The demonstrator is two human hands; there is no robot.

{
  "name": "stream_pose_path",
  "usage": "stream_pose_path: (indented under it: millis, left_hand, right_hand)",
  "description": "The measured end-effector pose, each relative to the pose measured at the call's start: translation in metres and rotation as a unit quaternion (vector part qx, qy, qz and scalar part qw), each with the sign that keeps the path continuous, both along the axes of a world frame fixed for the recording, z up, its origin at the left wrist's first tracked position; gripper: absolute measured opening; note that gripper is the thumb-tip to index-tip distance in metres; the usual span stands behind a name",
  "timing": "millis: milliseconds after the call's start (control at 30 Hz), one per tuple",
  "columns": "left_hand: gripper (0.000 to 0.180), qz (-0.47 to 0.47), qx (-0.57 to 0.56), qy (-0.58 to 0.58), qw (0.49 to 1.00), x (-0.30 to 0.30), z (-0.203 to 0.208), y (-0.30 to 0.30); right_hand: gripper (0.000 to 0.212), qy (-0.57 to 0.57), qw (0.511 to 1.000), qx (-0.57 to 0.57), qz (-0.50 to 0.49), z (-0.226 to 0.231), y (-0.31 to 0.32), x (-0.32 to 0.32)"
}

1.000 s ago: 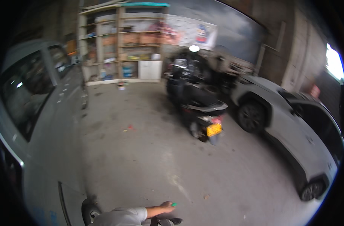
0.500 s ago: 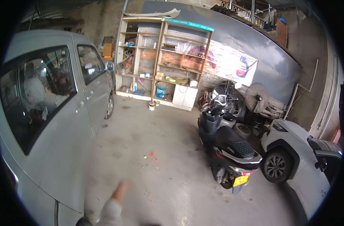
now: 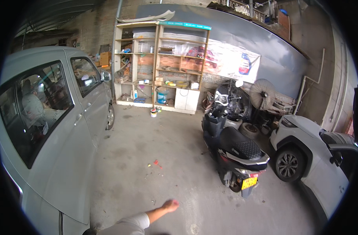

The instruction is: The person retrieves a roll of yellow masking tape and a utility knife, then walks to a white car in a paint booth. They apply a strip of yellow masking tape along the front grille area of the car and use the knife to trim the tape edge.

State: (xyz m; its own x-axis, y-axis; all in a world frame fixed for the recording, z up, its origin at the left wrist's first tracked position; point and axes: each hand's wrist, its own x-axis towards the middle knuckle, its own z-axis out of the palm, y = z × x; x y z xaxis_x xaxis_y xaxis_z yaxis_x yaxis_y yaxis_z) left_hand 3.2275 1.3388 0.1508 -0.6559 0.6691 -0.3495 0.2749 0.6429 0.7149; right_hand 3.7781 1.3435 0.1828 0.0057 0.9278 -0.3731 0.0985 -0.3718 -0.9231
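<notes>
My left hand hangs over the grey concrete floor, its forearm and grey sleeve coming in from the lower left. It looks compact and slightly blurred, and its fingers do not show well enough to read. Nothing is seen touching it. Beyond it on the floor lie a small red scrap and a tiny yellow piece. My right hand is out of view.
A grey van stands along the left. To the right are a black scooter and a white car. Shelves, paint cans, tyres and a large fan stand at the back.
My left hand and forearm have swung to the right and further into view. The shelves and scooter have shifted slightly left in the picture.
</notes>
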Motion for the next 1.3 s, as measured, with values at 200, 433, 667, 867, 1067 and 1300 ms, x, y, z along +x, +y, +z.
stream_pose_path:
  millis: [200,433,667,867,1067,1300]
  left_hand:
    - [0.061,-0.322,-0.201,-0.171,0.909,0.236,-0.076,-0.060]
    - [0.049,-0.628,-0.207,0.088,0.745,0.507,0.004,-0.016]
    - [0.047,-0.630,-0.056,-0.383,0.674,0.820,0.121,0.024]
    - [0.049,-0.664,-0.109,-0.454,0.583,1.109,0.119,-0.008]
    - [0.019,-0.529,-0.425,-0.589,0.439,1.330,0.111,-0.022]
    - [0.010,-0.629,-0.425,-0.515,0.398,1.538,0.143,-0.072]
  right_hand:
    - [0.032,-0.011,0.998,-0.013,-0.064,0.051,-0.063,0.112]
    - [0.014,0.208,0.918,0.023,-0.336,0.061,-0.115,0.261]
    - [0.015,0.397,0.774,0.182,-0.458,0.133,-0.110,0.396]
    - [0.023,0.437,0.705,0.231,-0.509,0.146,-0.153,0.615]
    - [0.021,0.286,0.721,0.140,-0.615,0.143,-0.206,0.810]
    - [0.010,0.390,0.507,0.273,-0.718,0.147,-0.301,0.966]
